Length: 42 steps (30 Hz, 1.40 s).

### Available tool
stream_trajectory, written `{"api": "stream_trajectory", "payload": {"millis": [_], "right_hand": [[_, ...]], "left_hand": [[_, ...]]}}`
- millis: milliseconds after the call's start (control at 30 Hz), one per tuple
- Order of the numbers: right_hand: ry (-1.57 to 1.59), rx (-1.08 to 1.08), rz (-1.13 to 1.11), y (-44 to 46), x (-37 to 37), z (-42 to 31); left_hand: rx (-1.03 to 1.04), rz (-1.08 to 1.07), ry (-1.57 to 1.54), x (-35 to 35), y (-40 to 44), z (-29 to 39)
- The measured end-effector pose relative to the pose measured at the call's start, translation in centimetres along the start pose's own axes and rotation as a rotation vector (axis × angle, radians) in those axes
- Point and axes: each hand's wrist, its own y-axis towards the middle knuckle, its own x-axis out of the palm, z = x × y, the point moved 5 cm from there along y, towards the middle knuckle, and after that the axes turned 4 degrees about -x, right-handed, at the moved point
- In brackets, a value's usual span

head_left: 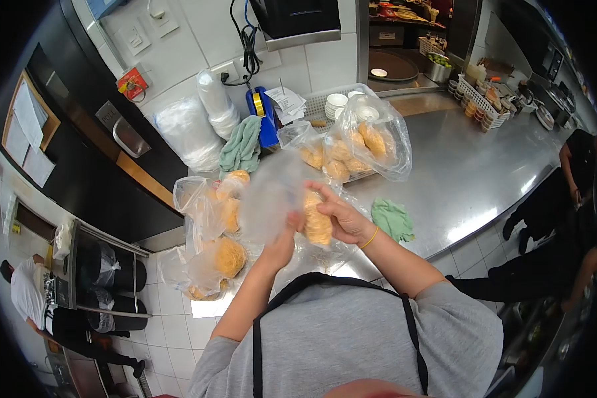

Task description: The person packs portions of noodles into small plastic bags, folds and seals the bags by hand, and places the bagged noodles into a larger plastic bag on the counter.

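Note:
My left hand [284, 242] is closed at the edge of a clear plastic bag [268, 199], which is spread out and partly blurred. My right hand [341, 215] wraps round a bag of orange-yellow shredded food [318, 222], packed tight and held upright beside the clear bag. More bagged portions [229, 257] of the same food lie on the counter to the left. Behind my hands, a large clear bag [395, 149] with several portions rests on a white perforated tray [318, 106]. The fingertips of my left hand are partly hidden by plastic.
A green cloth [393, 220] lies on the steel counter [444, 159] at right. Another green cloth [241, 146], plastic bag rolls [189, 136] and a blue tape dispenser [264, 119] stand by the wall. Other people are at far left [33, 292] and right [564, 179].

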Motion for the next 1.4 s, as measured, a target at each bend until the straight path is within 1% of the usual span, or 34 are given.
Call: {"api": "stream_trajectory", "payload": {"millis": [33, 67, 100, 167, 233, 267, 300, 367, 400, 433, 467, 533, 600, 667, 700, 733, 767, 800, 833, 867, 900, 967, 1000, 1067, 1100, 1133, 1167, 1200, 1233, 1267, 1300, 1333, 1367, 1400], "right_hand": [[-0.260, -0.217, 0.133, 0.3, 0.5, -1.5], [-0.410, -0.402, 0.132, 0.5, 0.6, -2.1], [-0.411, -0.403, 0.133, 0.5, 0.9, -1.9], [-1.320, -0.825, 0.163, -1.1, 3.5, -2.6], [-1.439, -0.904, 0.080, -1.4, 3.4, -1.4], [-1.556, -0.874, -0.117, -1.5, 3.9, -0.2], [-1.662, -0.837, -0.322, -1.7, 4.5, 1.1], [-1.589, -0.762, -0.278, -1.8, 4.3, 1.9], [-1.229, -0.600, -0.034, -1.3, 1.9, 1.7], [-0.861, -0.427, 0.187, -1.0, -0.5, 2.0], [-0.860, -0.417, 0.171, -1.0, -1.3, 1.6], [-0.257, 0.079, 0.208, 0.3, -3.6, 2.8], [-0.344, 0.012, 0.192, 0.3, -0.3, 1.9], [-0.715, -0.188, 0.162, 0.9, -1.9, 2.2], [-0.765, -0.210, 0.192, 1.0, -1.0, 2.3], [-0.816, -0.238, 0.227, 1.1, -0.1, 2.3], [-0.814, -0.175, 0.134, 1.8, 0.2, 3.6], [-1.078, -0.380, 0.073, 1.8, 0.8, 3.9], [-1.321, -0.611, 0.016, 1.4, 1.7, 4.1], [-1.579, -0.645, -0.202, 1.4, 2.2, 5.4], [-1.569, -0.618, -0.251, 1.4, 2.7, 6.2], [-1.007, -0.423, -0.267, 1.7, 3.0, 7.4], [-1.002, -0.409, -0.286, 2.1, 3.3, 7.5], [-0.523, -0.024, -0.076, 3.6, 2.3, 7.7], [-0.285, 0.168, 0.037, 3.8, 1.5, 8.1], [-0.245, 0.237, 0.009, 3.7, 0.5, 8.7], [-0.249, 0.249, 0.001, 3.6, 0.3, 8.8], [-0.329, 0.178, 0.008, 3.6, 0.9, 8.4], [-0.407, 0.102, 0.019, 3.4, 1.3, 8.0], [-0.407, 0.102, 0.018, 3.4, 1.3, 8.4], [-0.748, -0.172, -0.032, 3.2, 1.6, 7.7], [-1.083, -0.447, -0.080, 2.6, 2.3, 7.4], [-1.082, -0.453, -0.071, 2.1, 2.2, 7.8], [-1.134, -0.438, -0.250, 1.4, 2.9, 8.7]], "left_hand": [[-0.029, 0.088, -0.307, -0.2, 0.4, -0.1], [-0.007, 0.193, -0.421, -0.4, 1.0, -0.1], [-0.006, 0.191, -0.421, -0.4, 1.4, -0.2], [-0.090, 0.280, -0.680, -0.6, 1.8, -1.1], [-0.202, 0.323, -0.733, -1.3, 1.9, -2.4], [-0.315, 0.371, -0.784, -1.9, 1.7, -3.4], [-0.311, 0.378, -0.786, -2.6, 1.6, -4.1], [-0.291, 0.303, -0.893, -3.6, 1.4, -5.1], [-0.157, 0.300, -0.849, -3.7, 1.3, -4.7], [-0.154, 0.306, -0.851, -3.2, 1.1, -3.6], [-0.190, 0.257, -0.808, -2.3, 0.9, -2.1], [-0.231, 0.168, -0.722, -1.9, 0.2, -2.9], [-0.295, 0.241, -0.164, -2.0, -0.1, -3.3], [-0.492, 0.254, 0.002, -1.9, -0.9, -3.0], [-0.352, 0.232, 0.185, -2.6, -1.2, -2.2], [-0.231, 0.346, 0.093, -2.9, -1.1, -2.8], [-0.099, 0.445, 0.012, -3.0, -1.2, -3.3], [0.076, 0.669, -0.342, -3.4, -1.5, -5.3], [0.077, 0.748, -0.347, -4.1, -2.3, -5.4], [0.003, 0.805, -0.450, -5.0, -2.9, -5.7], [-0.070, 0.845, -0.559, -5.9, -3.5, -6.0], [-0.069, 0.800, -0.652, -7.2, -4.8, -6.3], [-0.072, 0.687, -0.784, -7.0, -5.1, -5.8], [-0.103, 0.494, -0.943, -5.8, -6.3, -3.6], [-0.098, 0.513, -0.950, -5.3, -6.7, -2.8], [-0.159, 0.615, -0.735, -5.0, -7.2, -2.4], [-0.217, 0.710, -0.513, -4.9, -7.4, -2.3], [0.078, 0.692, -0.509, -4.8, -6.5, -3.5], [0.079, 0.698, -0.512, -4.9, -6.6, -4.5], [0.150, 0.821, -0.214, -5.6, -6.8, -4.7], [0.223, 0.921, 0.092, -5.9, -7.4, -3.1], [0.222, 0.914, 0.094, -6.0, -7.6, -2.5], [0.017, 0.964, -0.098, -6.4, -8.0, -3.2], [-0.089, 0.977, -0.194, -6.8, -8.1, -3.6]]}}
